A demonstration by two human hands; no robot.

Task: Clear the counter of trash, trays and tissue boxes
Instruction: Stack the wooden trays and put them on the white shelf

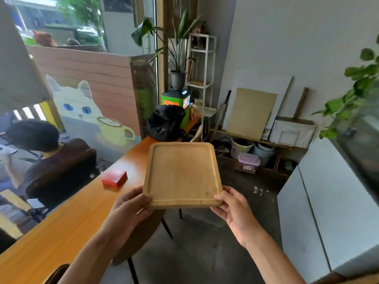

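Note:
I hold a square wooden tray (182,173) with a raised rim in the air, above the right edge of the long orange wooden counter (67,220). My left hand (131,203) grips its near left corner, thumb on top. My right hand (231,206) grips its near right corner. The tray has nothing on it. A small red box (114,178) lies on the counter to the left of the tray. Farther along the counter sits a bulging black bag (165,122).
A person sits in a dark chair (59,177) beyond the counter on the left. A stool with black legs (143,232) stands under the tray. White cabinets (328,212) line the right. Shelves, buckets (242,148) and boards fill the far corner. Bare grey floor lies between.

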